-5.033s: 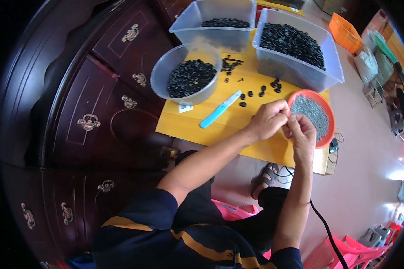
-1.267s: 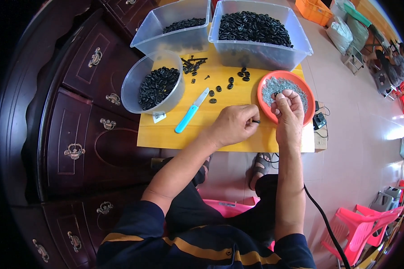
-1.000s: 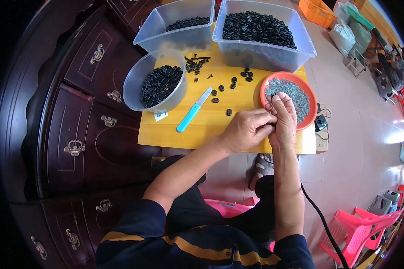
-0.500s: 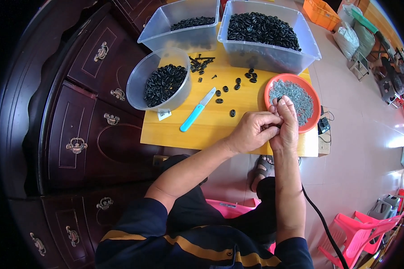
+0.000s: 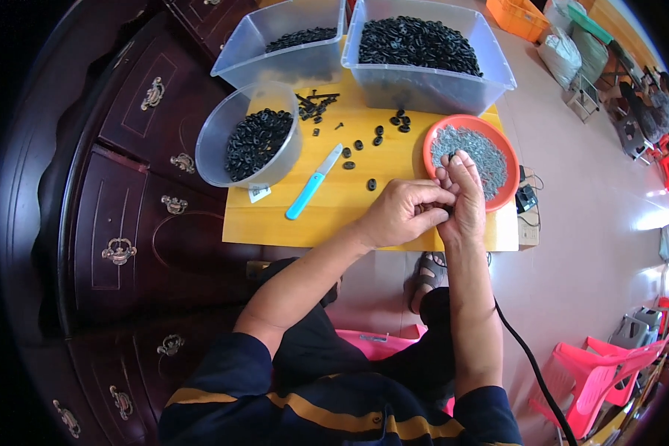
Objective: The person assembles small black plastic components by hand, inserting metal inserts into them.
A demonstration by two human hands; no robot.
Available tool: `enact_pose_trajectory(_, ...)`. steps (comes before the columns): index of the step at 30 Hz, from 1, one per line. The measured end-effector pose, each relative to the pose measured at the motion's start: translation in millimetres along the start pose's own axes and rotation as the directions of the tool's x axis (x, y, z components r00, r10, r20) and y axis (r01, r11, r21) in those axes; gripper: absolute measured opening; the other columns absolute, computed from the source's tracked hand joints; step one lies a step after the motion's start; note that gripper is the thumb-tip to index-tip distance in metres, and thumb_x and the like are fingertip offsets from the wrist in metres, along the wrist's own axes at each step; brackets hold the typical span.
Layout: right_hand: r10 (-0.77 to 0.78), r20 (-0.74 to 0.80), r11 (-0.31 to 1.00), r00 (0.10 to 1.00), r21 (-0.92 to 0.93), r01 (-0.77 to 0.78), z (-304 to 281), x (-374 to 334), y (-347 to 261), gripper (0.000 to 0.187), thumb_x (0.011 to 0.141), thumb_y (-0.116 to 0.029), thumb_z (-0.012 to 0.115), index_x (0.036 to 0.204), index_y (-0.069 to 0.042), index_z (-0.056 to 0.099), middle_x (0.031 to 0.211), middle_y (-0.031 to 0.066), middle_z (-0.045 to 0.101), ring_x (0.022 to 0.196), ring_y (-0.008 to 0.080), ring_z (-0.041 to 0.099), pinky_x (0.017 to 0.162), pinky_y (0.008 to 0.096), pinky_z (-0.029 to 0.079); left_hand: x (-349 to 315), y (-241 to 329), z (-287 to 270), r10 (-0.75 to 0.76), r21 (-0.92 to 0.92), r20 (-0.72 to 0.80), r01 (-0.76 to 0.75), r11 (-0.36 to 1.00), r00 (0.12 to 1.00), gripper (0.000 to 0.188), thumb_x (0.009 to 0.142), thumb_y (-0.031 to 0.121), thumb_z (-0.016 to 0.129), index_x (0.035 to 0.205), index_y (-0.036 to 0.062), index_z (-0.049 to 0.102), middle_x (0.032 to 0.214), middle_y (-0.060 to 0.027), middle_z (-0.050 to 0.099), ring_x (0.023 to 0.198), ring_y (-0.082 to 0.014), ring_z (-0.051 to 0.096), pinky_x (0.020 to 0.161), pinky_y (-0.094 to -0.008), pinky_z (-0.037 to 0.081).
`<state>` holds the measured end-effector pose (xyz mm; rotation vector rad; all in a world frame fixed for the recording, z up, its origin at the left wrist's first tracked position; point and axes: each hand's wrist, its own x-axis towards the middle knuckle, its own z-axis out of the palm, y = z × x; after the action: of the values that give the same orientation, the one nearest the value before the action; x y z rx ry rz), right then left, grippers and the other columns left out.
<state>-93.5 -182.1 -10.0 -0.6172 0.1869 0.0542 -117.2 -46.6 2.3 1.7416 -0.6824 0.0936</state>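
Observation:
My left hand (image 5: 403, 212) and my right hand (image 5: 464, 202) meet over the front right of the yellow table, beside an orange-red bowl (image 5: 510, 157) of small silvery metal pieces, perhaps screws. Between the right thumb and fingertips shows a small black part (image 5: 452, 155). The left thumb and forefinger are closed against the right palm. A bit of something dark shows there, mostly hidden. A knife (image 5: 305, 195) with a turquoise handle lies to the left of the hands. Several loose black oval parts (image 5: 372, 184) lie between the knife and the bowl.
A round clear tub (image 5: 212, 157) of black parts stands at the table's left. Two clear bins, the left one (image 5: 275, 72) and the right one (image 5: 431, 85), hold more at the back. A black cable (image 5: 531, 357) hangs at right, near pink chairs (image 5: 580, 379).
The whole view has shifted slightly, so the table and its things sit farther left and up. Both hands keep nearly the same grip beside the bowl.

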Motion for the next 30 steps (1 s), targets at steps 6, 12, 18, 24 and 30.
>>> enact_pose_trajectory(6,-0.008,-0.007,1.000,1.000,0.000,0.008,1,1,-4,0.021,0.094,-0.008,0.065,0.112,-0.007,0.055,0.098,0.0059,0.065,0.080,0.0119,0.062,0.071,0.0244,0.054,-1,-3,0,-0.146,-0.197,0.042,0.151,0.969,0.988,0.026,0.088,-0.001,0.067,0.113,0.0006,0.065,0.096,-0.0032,0.067,0.082,-0.0059,0.063,0.074,-0.0230,0.052)
enact_pose_trajectory(12,-0.058,-0.008,0.997,0.998,-0.041,0.058,5,-3,-9,0.018,0.094,-0.008,0.064,0.110,-0.008,0.056,0.095,0.0029,0.065,0.079,0.0105,0.062,0.075,0.0239,0.053,-1,-1,-12,-0.175,-0.412,-0.032,0.146,0.899,0.984,0.024,0.093,-0.001,0.060,0.117,0.0018,0.060,0.096,-0.0003,0.062,0.078,-0.0033,0.059,0.070,-0.0208,0.051)
enact_pose_trajectory(18,-0.037,0.117,0.956,0.992,-0.285,0.069,-1,-2,-11,0.016,0.095,-0.006,0.062,0.109,-0.007,0.056,0.092,0.0006,0.064,0.076,0.0084,0.060,0.072,0.0222,0.048,0,-3,-31,-0.194,-0.403,-0.148,0.119,0.907,0.970,0.021,0.094,0.000,0.060,0.115,0.0019,0.062,0.093,-0.0007,0.063,0.073,-0.0035,0.058,0.065,-0.0201,0.050)
enact_pose_trajectory(24,-0.109,0.203,0.866,0.973,-0.461,0.193,9,-9,-6,0.015,0.094,-0.001,0.061,0.107,-0.004,0.056,0.090,0.0009,0.063,0.078,0.0063,0.057,0.076,0.0218,0.047,-1,-11,-45,-0.207,-0.237,-0.292,0.139,0.962,0.934,0.021,0.091,-0.002,0.062,0.111,0.0021,0.061,0.089,0.0018,0.061,0.070,-0.0013,0.054,0.061,-0.0184,0.047)
enact_pose_trajectory(30,-0.137,0.234,0.822,0.962,-0.514,0.243,9,-8,-3,0.014,0.094,-0.001,0.061,0.107,-0.003,0.056,0.090,0.0012,0.063,0.081,0.0071,0.057,0.076,0.0226,0.048,1,-7,-53,-0.265,-0.531,-0.174,0.137,0.836,0.948,0.022,0.094,0.004,0.062,0.116,0.0045,0.060,0.091,-0.0023,0.062,0.068,-0.0057,0.057,0.060,-0.0226,0.051)
